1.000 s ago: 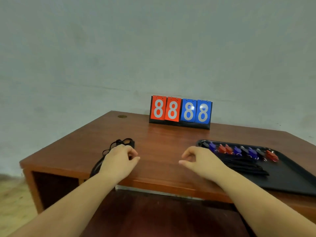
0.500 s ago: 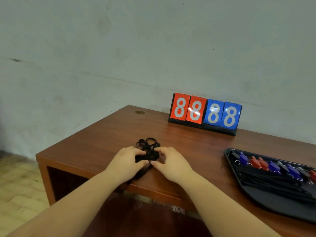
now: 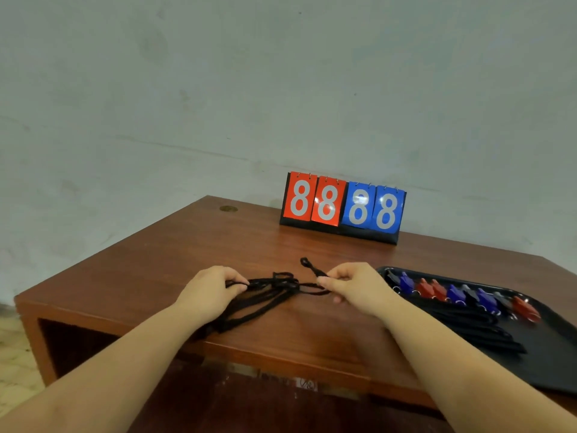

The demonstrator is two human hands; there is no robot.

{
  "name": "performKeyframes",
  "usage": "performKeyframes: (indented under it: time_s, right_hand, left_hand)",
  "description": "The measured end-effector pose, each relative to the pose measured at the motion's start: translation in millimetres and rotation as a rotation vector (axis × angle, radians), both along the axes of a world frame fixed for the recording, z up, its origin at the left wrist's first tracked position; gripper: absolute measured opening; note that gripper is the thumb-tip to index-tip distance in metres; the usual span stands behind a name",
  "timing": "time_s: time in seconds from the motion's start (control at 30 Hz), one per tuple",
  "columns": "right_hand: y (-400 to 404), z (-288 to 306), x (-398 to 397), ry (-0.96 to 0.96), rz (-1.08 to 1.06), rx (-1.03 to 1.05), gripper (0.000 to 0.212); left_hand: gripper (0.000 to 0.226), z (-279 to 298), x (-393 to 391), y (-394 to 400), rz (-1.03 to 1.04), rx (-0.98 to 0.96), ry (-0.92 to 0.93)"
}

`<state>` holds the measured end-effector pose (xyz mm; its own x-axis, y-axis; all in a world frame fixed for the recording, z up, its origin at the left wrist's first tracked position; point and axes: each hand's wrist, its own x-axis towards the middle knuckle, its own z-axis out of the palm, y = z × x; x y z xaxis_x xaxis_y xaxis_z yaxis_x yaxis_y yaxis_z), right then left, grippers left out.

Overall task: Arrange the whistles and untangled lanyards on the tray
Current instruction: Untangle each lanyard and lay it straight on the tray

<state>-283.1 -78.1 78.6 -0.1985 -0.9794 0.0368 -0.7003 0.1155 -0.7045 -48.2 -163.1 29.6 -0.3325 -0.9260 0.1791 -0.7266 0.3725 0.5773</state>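
Left grip (image 3: 208,290) and right grip (image 3: 352,284) each pinching an end of the tangled black lanyard (image 3: 274,287), stretched between them above the surface (image 3: 187,245). Right of the right grip: tray (image 3: 555,364) with whistles (image 3: 462,293).

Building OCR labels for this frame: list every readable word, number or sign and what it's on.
"8" "8": white digits on the two red cards of the flip scoreboard at the back of the desk.
"8" "8": white digits on its two blue cards; glare covers part of the third digit.
Whistles on the black tray: no readable print.
Pale mark below the desk's front edge: too blurred to read.
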Motion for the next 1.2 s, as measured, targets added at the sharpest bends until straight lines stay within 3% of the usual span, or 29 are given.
performKeyframes:
  time_s: [0.17,0.23,0.37,0.5,0.6,0.77,0.8,0.9,0.97,1.07,1.13,1.2]
  right_hand:
    - [22.7,18.3,-21.7,-0.138,-0.081,-0.057,0.015]
    - [29.3,22.7,-25.1,-0.203,-0.094,-0.083,0.015]
    - [37.9,25.9,-22.5,-0.234,-0.101,-0.138,0.016]
    - [38.9,20.0,-17.5,-0.232,-0.097,-0.147,0.019]
    - [41.1,17.5,-22.9,-0.354,-0.165,-0.153,0.024]
    - [51.1,14.0,-36.4,-0.361,-0.187,-0.146,0.024]
    - [51.4,12.4,-38.2,-0.434,-0.186,-0.144,0.023]
    - [51.1,11.9,-43.7,-0.892,-0.161,-0.147,0.020]
    - [51.3,11.5,-51.0,-1.023,-0.142,-0.141,0.019]
    - [51.3,9.4,-68.0,-0.904,-0.156,-0.137,0.021]
    - [53.5,10.9,-80.4,-0.602,-0.200,-0.138,0.024]
    - [57.7,13.7,-94.8,-0.184,-0.257,-0.154,0.024]
  left_hand:
    - [0.039,26.1,-11.0,7.8,-0.178,0.164,-0.182]
    - [0.045,42.8,-22.7,17.0,-0.190,0.131,-0.186]
    - [0.049,58.7,-62.8,45.6,-0.268,0.002,-0.045]
    - [0.051,45.6,-106.8,67.6,-0.479,0.098,0.203]
    - [0.045,32.6,-121.9,70.9,-0.440,0.126,0.373]
    - [0.033,13.3,-133.9,75.3,-0.506,0.196,0.399]
    - [0.030,11.7,-135.8,75.3,-0.516,0.188,0.373]
    - [0.024,10.9,-136.4,70.8,-0.497,0.127,0.282]
    - [0.027,10.8,-133.3,66.5,-0.479,0.116,0.252]
    - [0.030,8.1,-124.8,57.6,-0.467,0.116,0.168]
    - [0.031,5.5,-118.7,50.9,-0.457,0.112,0.099]
    - [0.031,4.5,-112.8,46.1,-0.440,0.095,0.058]
